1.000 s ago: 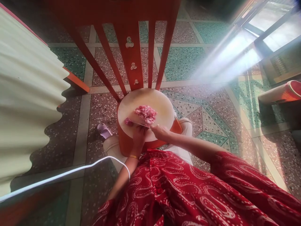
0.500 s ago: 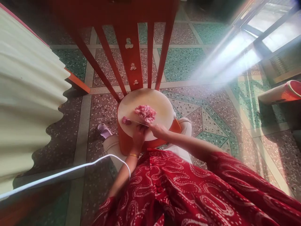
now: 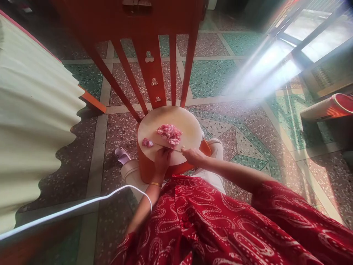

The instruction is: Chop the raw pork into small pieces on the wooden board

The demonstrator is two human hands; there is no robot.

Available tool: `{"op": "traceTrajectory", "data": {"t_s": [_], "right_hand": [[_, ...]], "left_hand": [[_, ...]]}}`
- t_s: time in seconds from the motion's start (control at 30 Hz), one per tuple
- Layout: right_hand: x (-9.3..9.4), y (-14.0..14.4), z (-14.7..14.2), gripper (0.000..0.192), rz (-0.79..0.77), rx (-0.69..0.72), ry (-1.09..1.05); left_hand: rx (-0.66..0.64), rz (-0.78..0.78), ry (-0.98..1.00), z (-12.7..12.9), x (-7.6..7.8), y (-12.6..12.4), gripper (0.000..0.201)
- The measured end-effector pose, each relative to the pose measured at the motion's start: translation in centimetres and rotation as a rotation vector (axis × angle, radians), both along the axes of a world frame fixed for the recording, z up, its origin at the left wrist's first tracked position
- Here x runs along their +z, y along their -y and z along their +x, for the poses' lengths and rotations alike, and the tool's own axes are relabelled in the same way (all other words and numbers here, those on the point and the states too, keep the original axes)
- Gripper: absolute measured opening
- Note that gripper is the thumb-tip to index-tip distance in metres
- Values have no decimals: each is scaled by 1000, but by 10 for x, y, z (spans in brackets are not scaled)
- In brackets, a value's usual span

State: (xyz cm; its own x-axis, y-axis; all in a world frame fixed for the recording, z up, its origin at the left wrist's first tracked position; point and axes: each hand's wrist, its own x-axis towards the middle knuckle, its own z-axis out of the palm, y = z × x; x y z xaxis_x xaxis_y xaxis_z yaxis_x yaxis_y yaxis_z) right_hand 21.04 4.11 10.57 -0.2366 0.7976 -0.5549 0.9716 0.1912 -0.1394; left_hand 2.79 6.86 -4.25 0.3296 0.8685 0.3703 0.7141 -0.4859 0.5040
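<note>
A round pale cutting board (image 3: 179, 116) rests on the seat of a wooden chair. On it lies a heap of cut raw meat (image 3: 169, 134), with a smaller clump of meat pieces (image 3: 147, 142) to its left. My right hand (image 3: 193, 156) is closed round the handle of a knife (image 3: 175, 149), whose blade points left across the board, in front of the heap. At the board's near edge my left hand (image 3: 162, 159) is closed, its fingertips against a dark piece of meat under the blade, mostly hidden by the fingers.
The red-brown chair back (image 3: 149, 73) rises behind the board. A cream curtain or cloth (image 3: 33, 121) hangs at left, and a white cable (image 3: 82, 202) crosses the lower left. A cylindrical container (image 3: 328, 106) lies at right on the patterned floor.
My right hand has drawn the knife to the right and slightly toward me. The left hand stays at the board's near edge. The view has shifted slightly.
</note>
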Motion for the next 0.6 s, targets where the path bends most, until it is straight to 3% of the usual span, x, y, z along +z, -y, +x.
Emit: {"op": "traceTrajectory", "data": {"t_s": [0.33, 0.6], "right_hand": [[-26, -52, -54, 30, -48, 11, -103], [-26, -12, 1, 46, -87, -10, 40]], "left_hand": [[31, -24, -74, 4, 3, 0, 23], [-15, 7, -8, 3, 3, 1, 23]]}}
